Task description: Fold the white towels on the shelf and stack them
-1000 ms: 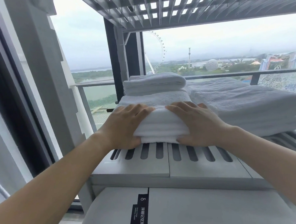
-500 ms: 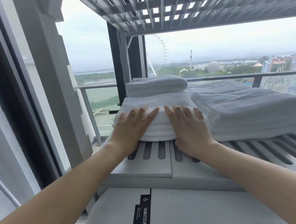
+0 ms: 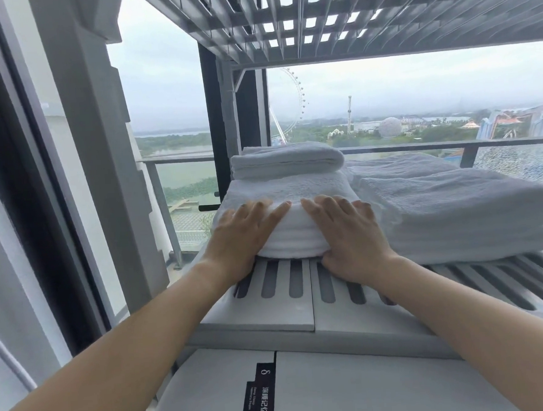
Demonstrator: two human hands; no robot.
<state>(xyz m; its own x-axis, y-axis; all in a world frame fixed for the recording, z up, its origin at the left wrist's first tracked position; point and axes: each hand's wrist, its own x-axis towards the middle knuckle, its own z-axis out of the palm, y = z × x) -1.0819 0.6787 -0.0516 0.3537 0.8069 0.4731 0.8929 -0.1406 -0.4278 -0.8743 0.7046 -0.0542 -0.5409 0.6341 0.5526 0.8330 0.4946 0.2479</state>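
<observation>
On the shelf (image 3: 285, 303), folded towel (image 3: 290, 191), long axis seemingly front-to-back, left hand (image 3: 243, 238), right hand (image 3: 345, 237), fingers (image 3: 276, 208) straight, pressing it.

A black label (image 3: 259, 398) on the grey surface (image 3: 370, 390) reads "深睡记忆绵".

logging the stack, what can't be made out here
Head view:
White folded terry towel: front corners covered by left hand and right hand.
Larger folded white towel pile: cut off by right edge.
Black label: print too small, cut by bottom edge.
</observation>
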